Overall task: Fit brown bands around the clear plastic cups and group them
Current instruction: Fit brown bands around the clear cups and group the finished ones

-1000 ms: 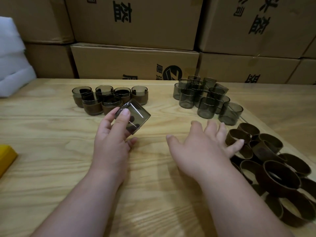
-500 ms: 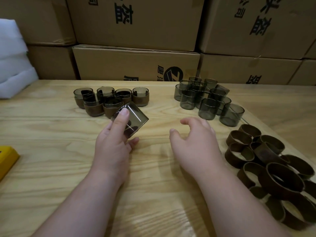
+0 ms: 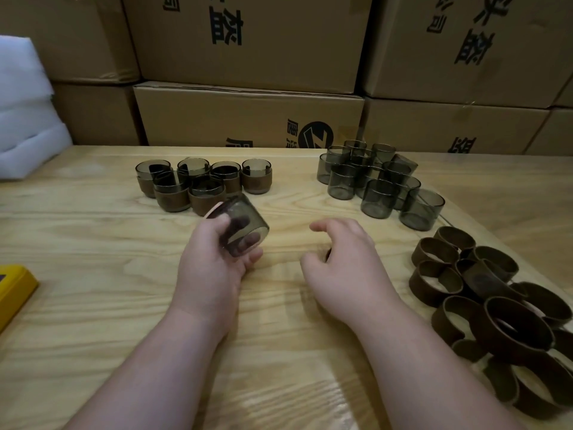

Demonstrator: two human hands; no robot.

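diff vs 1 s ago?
The right hand pulled back from the loose brown bands toward the table's middle, fingers curling; whether it took a band is unclear. The left hand kept its cup, turning it slightly. All piles unchanged.

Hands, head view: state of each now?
Left hand: grips a bare clear cup, tilted.
Right hand: fingers curled; whether it holds anything cannot be told.

Brown bands (image 3: 508,321) cut off right.

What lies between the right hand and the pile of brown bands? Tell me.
Only bare wooden table. In the head view, nothing sits between the right hand and the brown bands; the hand is clear of them.
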